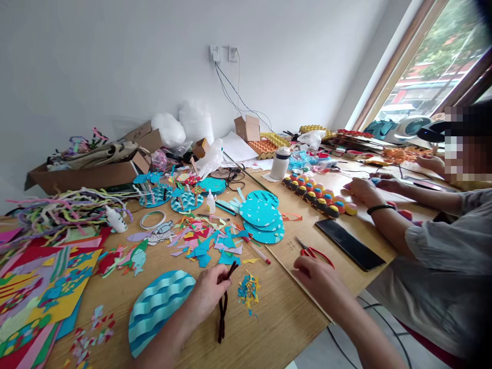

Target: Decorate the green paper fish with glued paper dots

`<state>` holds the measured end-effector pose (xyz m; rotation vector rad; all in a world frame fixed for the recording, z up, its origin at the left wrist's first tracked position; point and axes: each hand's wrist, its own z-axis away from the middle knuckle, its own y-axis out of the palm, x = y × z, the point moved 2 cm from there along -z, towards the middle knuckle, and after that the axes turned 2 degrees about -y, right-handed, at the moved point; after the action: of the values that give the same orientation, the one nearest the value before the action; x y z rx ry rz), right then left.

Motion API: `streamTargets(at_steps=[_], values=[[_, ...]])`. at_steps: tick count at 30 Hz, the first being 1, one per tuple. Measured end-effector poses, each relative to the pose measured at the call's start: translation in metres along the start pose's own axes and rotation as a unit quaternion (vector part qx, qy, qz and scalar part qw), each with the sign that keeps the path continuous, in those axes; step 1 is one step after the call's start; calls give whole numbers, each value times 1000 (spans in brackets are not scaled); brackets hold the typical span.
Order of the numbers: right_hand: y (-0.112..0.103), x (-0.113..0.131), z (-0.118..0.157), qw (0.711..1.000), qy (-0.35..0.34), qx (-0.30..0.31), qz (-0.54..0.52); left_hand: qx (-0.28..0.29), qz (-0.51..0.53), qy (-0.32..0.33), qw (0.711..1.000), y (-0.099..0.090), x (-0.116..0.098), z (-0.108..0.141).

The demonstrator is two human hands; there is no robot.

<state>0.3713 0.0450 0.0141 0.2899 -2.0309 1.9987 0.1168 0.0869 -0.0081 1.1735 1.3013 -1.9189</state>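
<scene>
Dark brown pipe cleaners [222, 319], bent and crossing, are pinched between the thumb and fingers of my left hand [209, 288]. Beneath that forearm lies a blue paper disc [159, 302] with wavy light-blue strips on it. My right hand [313, 274] is over the table's right side, fingers curled downward and partly hidden. Just beyond it are red-handled scissors [321, 256]; whether the fingers touch them I cannot tell. A thin wooden stick [286, 269] runs past my right hand toward the table edge. Small blue and yellow paper scraps [249, 289] lie between my hands.
Blue paper discs [261, 212], coloured paper cuttings [207, 238] and a glue bottle [210, 202] cover the table's middle. A black phone [349, 244] lies at the right. Beside it a co-worker's hands [363, 189] handle painted egg-carton pieces [321, 195]. Pipe cleaners [65, 212] are heaped left.
</scene>
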Motion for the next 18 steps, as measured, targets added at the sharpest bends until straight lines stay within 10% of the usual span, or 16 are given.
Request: streamTargets(at_steps=[7, 18], values=[[49, 79, 32, 959, -276, 48, -35, -7, -15, 3, 1000, -12, 5, 6], [62, 65, 35, 931, -347, 115, 10, -4, 6, 0, 1000, -19, 3, 26]])
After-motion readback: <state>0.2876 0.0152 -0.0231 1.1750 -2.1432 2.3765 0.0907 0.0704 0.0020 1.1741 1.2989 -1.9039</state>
